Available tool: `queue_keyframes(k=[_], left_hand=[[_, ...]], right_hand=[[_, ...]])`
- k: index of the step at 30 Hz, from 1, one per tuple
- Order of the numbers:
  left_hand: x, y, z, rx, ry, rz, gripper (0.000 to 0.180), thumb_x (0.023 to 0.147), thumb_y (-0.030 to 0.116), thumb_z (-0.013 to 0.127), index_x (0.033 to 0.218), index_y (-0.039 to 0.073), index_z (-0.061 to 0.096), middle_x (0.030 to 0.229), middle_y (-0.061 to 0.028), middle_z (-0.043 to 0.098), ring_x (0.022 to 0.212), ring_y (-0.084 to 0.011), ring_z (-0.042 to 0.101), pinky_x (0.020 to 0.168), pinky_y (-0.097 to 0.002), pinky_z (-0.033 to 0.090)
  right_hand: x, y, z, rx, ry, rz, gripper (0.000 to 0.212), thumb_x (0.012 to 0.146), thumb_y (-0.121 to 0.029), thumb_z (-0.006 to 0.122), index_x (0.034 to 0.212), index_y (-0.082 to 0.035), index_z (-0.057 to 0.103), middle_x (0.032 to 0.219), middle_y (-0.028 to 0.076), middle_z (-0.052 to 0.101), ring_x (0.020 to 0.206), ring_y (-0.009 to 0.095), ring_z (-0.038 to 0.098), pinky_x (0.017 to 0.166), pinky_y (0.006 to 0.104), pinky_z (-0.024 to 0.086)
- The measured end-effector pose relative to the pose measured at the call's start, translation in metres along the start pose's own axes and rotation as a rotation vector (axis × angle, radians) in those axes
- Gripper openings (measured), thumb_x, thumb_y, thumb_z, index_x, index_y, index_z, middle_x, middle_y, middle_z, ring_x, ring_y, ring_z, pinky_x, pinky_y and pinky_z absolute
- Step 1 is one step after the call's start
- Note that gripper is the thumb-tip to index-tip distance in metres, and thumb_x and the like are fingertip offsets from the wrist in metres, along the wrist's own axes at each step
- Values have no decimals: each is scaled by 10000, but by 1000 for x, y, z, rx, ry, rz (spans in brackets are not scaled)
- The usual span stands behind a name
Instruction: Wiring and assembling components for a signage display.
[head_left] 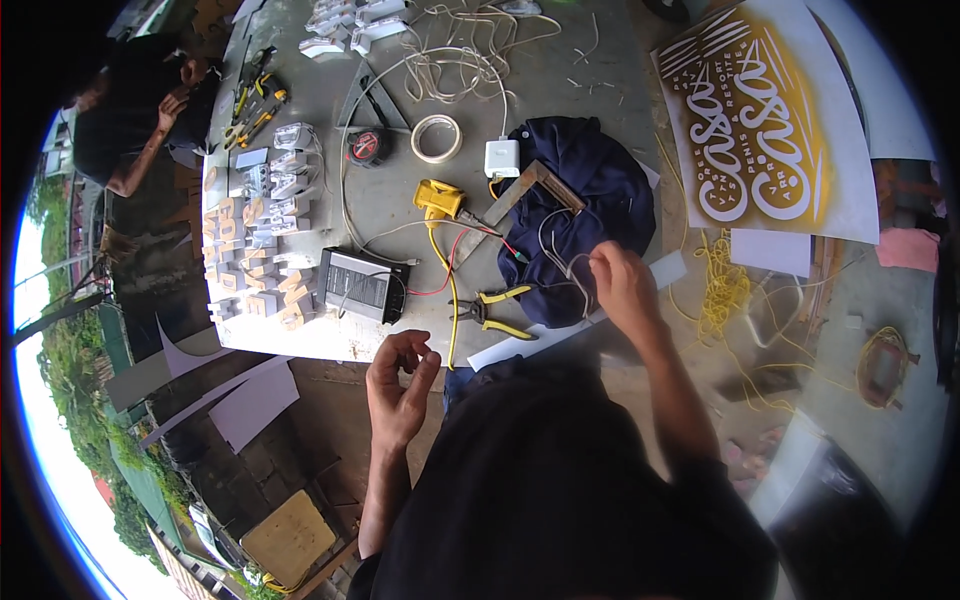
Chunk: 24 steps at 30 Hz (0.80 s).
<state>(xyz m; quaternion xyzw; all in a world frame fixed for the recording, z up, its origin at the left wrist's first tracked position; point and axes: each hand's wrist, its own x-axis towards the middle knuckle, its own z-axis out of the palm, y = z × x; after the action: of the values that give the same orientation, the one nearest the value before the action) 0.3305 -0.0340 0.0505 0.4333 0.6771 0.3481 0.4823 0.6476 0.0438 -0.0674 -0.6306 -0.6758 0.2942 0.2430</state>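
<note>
My right hand [622, 285] is over the dark blue cloth [625, 190], its fingertips closed on a thin grey wire [578, 262] that loops down onto the cloth. My left hand [400, 388] hovers off the table's near edge, fingers loosely curled, thumb apart, with nothing visible in it. Between the hands lie yellow-handled pliers [490, 311]. Beyond my left hand sits a black power supply box [362, 285], with a red wire [432, 293] running toward the cloth. A metal square [520, 205] with a wooden-looking stock rests partly on the cloth.
On the table [570, 60] are a yellow socket [438, 197], white adapter [502, 158], tape roll [437, 139], tape measure [366, 148], tangled cable [450, 65], and several block letters [255, 250]. A stencilled sheet [770, 120] lies right. Another person [135, 115] is at far left.
</note>
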Motion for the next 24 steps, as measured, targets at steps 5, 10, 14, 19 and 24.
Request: queue_keyframes(k=[5, 10, 14, 19, 24], left_hand=[[8, 4, 38, 90, -124, 183, 331, 891, 81, 773, 1190, -21, 675, 975, -50, 690, 819, -111, 579, 826, -283, 493], [20, 31, 61, 38, -102, 489, 256, 845, 1, 808, 1093, -2, 743, 1012, -116, 754, 877, -196, 709, 792, -312, 554], [18, 45, 58, 68, -59, 552, 166, 847, -47, 784, 1004, 4, 769, 963, -130, 770, 880, -233, 753, 769, -330, 590], [13, 49, 53, 158, -38, 477, 120, 872, -22, 774, 989, -2, 757, 909, -124, 770, 803, -215, 744, 724, -314, 569], [7, 44, 61, 190, -148, 392, 122, 869, -13, 778, 988, -5, 754, 857, -138, 754, 745, -233, 735, 677, -300, 547]], right_hand=[[-17, -58, -27, 707, -246, 231, 87, 961, -86, 657, 941, -1, 657, 785, 96, 725, 701, 194, 726, 646, 294, 540], [-32, -105, -27, 1015, -480, 335, 81, 951, -73, 692, 948, -6, 647, 774, 43, 682, 696, 81, 659, 621, 218, 480], [-28, -120, -32, 994, -557, 387, 126, 947, -99, 721, 921, -9, 635, 775, 48, 683, 703, 82, 657, 636, 229, 489], [-28, -129, -42, 629, -104, -239, 167, 880, -73, 776, 1007, -15, 684, 912, 105, 715, 822, 226, 703, 726, 328, 541], [-18, -130, -39, 613, -16, -430, 199, 844, -1, 786, 1031, -25, 721, 998, 116, 723, 911, 270, 714, 780, 347, 565]])
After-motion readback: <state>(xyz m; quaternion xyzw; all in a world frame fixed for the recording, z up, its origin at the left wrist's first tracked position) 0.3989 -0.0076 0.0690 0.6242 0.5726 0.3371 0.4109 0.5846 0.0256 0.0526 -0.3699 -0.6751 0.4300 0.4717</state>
